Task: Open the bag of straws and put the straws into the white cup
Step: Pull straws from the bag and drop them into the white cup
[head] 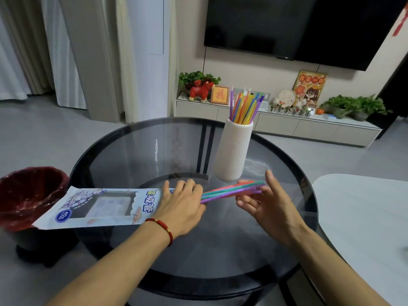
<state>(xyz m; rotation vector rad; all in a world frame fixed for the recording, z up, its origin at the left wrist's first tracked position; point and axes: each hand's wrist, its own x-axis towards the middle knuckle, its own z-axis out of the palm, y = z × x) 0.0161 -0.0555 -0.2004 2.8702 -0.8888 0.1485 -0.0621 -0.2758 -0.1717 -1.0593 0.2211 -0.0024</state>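
Observation:
A printed white and blue straw bag [99,207] lies flat across the left edge of the round glass table [132,151]. My left hand [183,206] grips its right end. A bunch of coloured straws [229,191] sticks out of the bag to the right, lying nearly level. My right hand [265,202] is around their free ends, fingers spread, thumb up behind them. The tall ribbed white cup [234,151] stands upright just beyond the straws, with several coloured straws [245,107] standing in it.
A bin with a red liner [28,195] stands on the floor at the table's left. A white table [366,217] edges in at the right. Beyond are a low cabinet [287,127] with plants and ornaments, and a wall television [298,25].

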